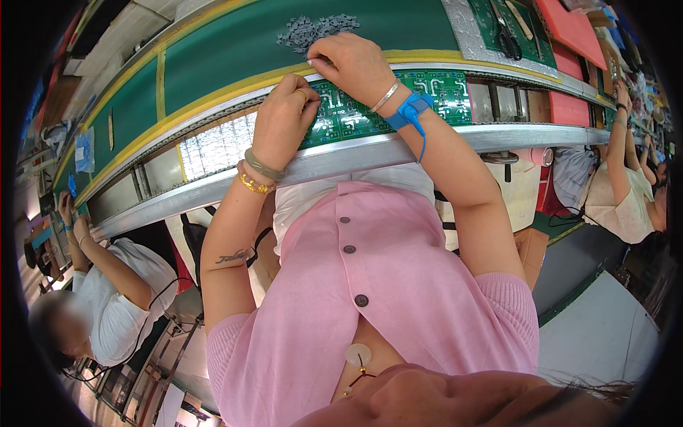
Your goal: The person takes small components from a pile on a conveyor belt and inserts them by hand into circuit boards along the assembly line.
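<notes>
Nearest to the body, a long metal rail [348, 161] crosses in front of the person, and a cord from the blue wrist strap [411, 112] hangs down over it. Just behind this rail lie the green circuit boards [345, 117], flat in a row. I judge them to be thin, stiff and rather light, but their printed faces can be scratched, so it seems better to take hold of them by the long edges and not to bend them.

The left hand [284, 121] is above the left part of these boards. Its grip is narrow, with thumb and forefinger brought together; whether a small piece is between them, I cannot tell.

A little farther, the right hand [356, 69] reaches over the boards and the yellow strip [420, 56] to the green counter [220, 46]. Its fingers are bent and point down, near the front side of the grey pieces [313, 32]. This grip also looks narrow, but the fingertips are partly hidden, so what it holds is not clear.

The grey pieces lie in a loose heap on the counter. They look very light and hard, perhaps of plastic, and could easily slide or scatter; a pinch on two opposite sides of one piece should be enough.

Farther to the right rest the dark scissors [506, 43], well apart from the heap.
</notes>
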Available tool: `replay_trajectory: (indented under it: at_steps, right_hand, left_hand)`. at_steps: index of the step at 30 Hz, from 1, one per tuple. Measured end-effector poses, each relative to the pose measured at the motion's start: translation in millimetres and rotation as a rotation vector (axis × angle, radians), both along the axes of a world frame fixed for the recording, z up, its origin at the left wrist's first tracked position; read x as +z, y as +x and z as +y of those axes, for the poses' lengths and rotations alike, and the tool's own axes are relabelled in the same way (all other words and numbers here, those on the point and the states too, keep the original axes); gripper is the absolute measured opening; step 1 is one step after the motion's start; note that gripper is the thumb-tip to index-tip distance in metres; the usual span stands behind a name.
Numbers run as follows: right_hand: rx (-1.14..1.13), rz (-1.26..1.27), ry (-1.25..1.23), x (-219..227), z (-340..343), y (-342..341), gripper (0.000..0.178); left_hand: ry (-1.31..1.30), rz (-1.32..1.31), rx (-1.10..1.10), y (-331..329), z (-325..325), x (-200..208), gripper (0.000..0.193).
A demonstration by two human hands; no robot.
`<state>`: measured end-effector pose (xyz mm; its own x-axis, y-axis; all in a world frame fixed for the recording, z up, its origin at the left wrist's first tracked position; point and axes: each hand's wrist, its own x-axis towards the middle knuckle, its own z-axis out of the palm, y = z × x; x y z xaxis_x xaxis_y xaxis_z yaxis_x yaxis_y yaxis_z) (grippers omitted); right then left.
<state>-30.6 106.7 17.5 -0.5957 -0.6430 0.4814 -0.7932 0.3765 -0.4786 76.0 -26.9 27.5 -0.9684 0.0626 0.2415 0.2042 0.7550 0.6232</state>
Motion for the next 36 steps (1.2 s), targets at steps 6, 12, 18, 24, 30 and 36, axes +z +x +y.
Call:
replay_trajectory:
  at_steps: [6,12,18,24,30,36]
  right_hand:
    - [-0.039,-0.162,-0.064,12.3,15.4,10.2,0.008]
    - [-0.033,-0.263,-0.041,16.7,36.7,34.0,0.012]
    - [0.004,-0.211,0.019,8.5,41.7,50.3,0.012]
    - [0.040,-0.242,0.026,5.9,36.3,55.4,0.011]
    - [0.091,-0.166,0.099,-0.8,26.8,57.5,0.008]
    - [0.098,-0.130,0.119,1.6,24.4,60.2,0.009]
  left_hand:
    - [-0.072,0.079,-0.027,3.4,-0.7,3.4,0.011]
    - [-0.162,0.056,-0.113,3.3,4.0,6.3,0.014]
    - [-0.112,0.053,-0.200,-0.2,1.2,4.9,0.010]
    - [0.391,-0.207,0.006,14.2,-17.6,13.4,0.013]
    - [0.622,-0.449,0.036,25.4,-43.9,1.8,0.013]
    - [0.691,-0.489,-0.012,27.9,-48.7,-7.3,0.015]
